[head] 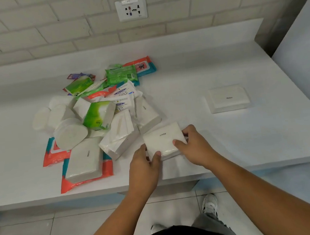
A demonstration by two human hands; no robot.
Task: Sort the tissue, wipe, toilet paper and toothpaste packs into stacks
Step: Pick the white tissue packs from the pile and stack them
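White tissue pack (163,138), near counter (212,69) edge: grasped by left hand (144,163) and right hand (194,144). Mixed pile (100,111) left; lone white pack (228,98) far right.

Both hands close on one white tissue pack (163,139) at the near edge of the white worktop (211,63): the left hand (146,166) has its grip on the near left corner, the right hand (193,145) on the right side. Just left of it lies a jumbled pile: green tissue packs (99,114), white paper rolls (70,133), red-and-teal wipe packs (53,155). Well apart to the right sits a lone white pack (228,98). A wall socket (131,8) is above.
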